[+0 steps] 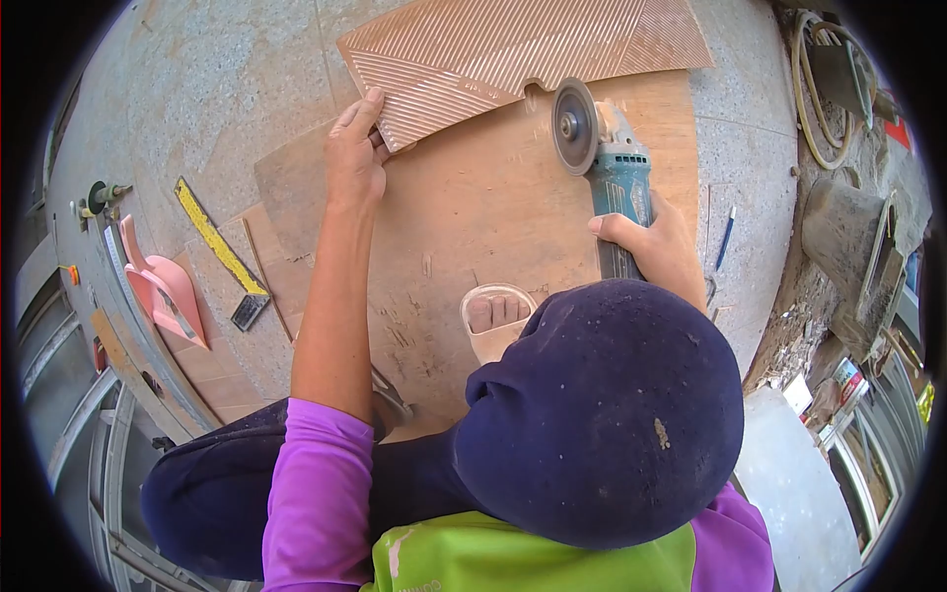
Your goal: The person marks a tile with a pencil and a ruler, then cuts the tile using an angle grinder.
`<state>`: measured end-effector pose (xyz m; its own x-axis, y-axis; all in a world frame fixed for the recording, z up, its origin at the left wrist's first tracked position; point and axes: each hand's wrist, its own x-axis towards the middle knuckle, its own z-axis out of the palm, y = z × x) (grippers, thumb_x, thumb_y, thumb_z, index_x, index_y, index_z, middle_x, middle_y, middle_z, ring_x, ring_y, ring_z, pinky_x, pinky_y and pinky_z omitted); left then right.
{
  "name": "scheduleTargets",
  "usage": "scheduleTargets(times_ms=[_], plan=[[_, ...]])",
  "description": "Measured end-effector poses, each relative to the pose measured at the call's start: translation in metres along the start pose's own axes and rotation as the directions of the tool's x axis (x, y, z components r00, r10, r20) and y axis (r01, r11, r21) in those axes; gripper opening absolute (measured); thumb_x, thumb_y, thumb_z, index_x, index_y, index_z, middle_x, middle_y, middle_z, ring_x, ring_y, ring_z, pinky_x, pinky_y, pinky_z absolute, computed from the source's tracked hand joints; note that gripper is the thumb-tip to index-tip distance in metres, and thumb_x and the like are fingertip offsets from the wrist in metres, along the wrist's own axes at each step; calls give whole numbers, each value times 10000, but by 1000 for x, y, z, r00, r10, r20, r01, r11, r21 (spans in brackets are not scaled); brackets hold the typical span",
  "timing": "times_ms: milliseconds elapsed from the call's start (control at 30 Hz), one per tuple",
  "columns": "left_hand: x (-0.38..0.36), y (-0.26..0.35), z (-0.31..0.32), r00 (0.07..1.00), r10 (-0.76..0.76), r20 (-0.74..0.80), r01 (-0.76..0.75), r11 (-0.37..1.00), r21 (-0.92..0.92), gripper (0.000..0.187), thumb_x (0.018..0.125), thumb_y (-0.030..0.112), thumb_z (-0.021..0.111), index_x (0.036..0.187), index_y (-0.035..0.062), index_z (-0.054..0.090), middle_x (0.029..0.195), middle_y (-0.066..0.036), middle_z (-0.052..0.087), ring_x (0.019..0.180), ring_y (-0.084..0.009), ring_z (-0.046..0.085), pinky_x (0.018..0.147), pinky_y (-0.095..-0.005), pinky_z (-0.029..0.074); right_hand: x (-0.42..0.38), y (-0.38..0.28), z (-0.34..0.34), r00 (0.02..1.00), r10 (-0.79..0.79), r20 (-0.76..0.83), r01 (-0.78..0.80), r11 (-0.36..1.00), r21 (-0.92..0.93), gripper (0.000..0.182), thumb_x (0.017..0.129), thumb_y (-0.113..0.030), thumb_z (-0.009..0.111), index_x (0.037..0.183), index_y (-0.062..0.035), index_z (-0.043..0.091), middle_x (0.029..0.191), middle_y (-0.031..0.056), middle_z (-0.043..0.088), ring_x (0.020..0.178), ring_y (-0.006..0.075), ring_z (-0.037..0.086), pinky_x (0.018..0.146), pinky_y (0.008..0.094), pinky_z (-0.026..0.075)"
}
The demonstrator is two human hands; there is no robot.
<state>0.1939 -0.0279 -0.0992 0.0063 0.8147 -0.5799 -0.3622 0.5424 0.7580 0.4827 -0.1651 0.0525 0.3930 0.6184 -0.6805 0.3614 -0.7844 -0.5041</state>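
Note:
My right hand [655, 242] is wrapped around the body of a teal angle grinder [623, 183]. Its round disc [575, 126] points away from me, close to the near edge of a ribbed brown sheet [513, 49]. That edge has a small curved notch just left of the disc. At the sheet's near left corner, my left hand [357, 148] grips it with the thumb on top and the fingers partly hidden below. Under the sheet lies a worn plywood board [444, 222], and a sandalled foot [497, 314] rests on it.
To the left lie a yellow try square [219, 237], a pink dustpan [166, 291] and metal frames [109, 444]. A blue pen [727, 237] is on the floor at right, past which are a coiled hose [804, 89] and a dusty container [843, 222].

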Motion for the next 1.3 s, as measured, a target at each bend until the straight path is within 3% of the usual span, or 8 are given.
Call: scheduleTargets(times_ms=[133,233,633,733,833,933,1133,1300], plan=[[0,0,1,1000,4,-9,-4,1000,-11,333,1009,283,715,1163,-12,694,1050,-77,730,906,-156,702,791,-313,600,4,-10,5,999,47,28,-45,996,-76,529,710,-344,793,1031,62,686,803,155,688,665,232,648,633,362,496],[1,-1,0,1000,5,4,-5,1000,-14,330,1005,283,721,1159,-7,697,1048,-73,731,908,-154,702,790,-311,597,12,-2,12,1000,-29,8,29,1000,-9,485,694,-352,827,941,45,698,731,153,675,599,225,656,541,357,499],[-1,1,1,1000,5,3,-5,1000,-1,318,1014,284,709,1148,-5,703,1044,-69,731,895,-147,701,781,-298,595,13,-11,14,1000,4,2,-4,1000,10,434,699,-334,833,909,20,697,724,127,667,588,210,638,537,350,490],[-1,2,1,1000,-11,11,10,998,58,379,1047,306,648,1242,-18,668,1140,-90,713,999,-169,680,885,-338,569,12,-9,14,1000,21,11,-21,999,25,430,699,-334,831,908,18,698,722,125,666,590,210,638,542,350,489],[-2,2,1,1000,-16,13,15,998,57,384,1049,306,645,1249,-21,663,1139,-91,711,998,-168,678,890,-342,567,10,-8,15,999,50,22,-50,998,35,425,699,-333,830,905,15,699,720,126,666,590,211,638,545,351,489],[-2,2,3,1000,-1,-4,1,1000,4,305,1024,266,692,1163,-4,704,1041,-68,729,895,-151,704,784,-303,599,10,-4,15,999,40,8,-40,999,18,427,697,-335,830,905,15,701,720,126,668,593,213,640,550,353,491],[-1,1,2,1000,0,-9,0,1000,-4,303,1023,254,691,1170,-12,700,1055,-76,730,904,-158,707,783,-309,603,7,-10,9,999,24,49,-23,1000,-12,517,712,-348,796,1025,51,694,794,158,690,666,231,657,627,363,502],[-1,1,2,1000,5,-8,-5,1000,-14,321,1015,266,706,1173,-14,698,1057,-76,732,901,-157,705,784,-310,601,12,-14,9,999,18,30,-18,1000,-26,452,683,-344,824,911,27,708,725,138,676,596,222,643,539,352,488]])
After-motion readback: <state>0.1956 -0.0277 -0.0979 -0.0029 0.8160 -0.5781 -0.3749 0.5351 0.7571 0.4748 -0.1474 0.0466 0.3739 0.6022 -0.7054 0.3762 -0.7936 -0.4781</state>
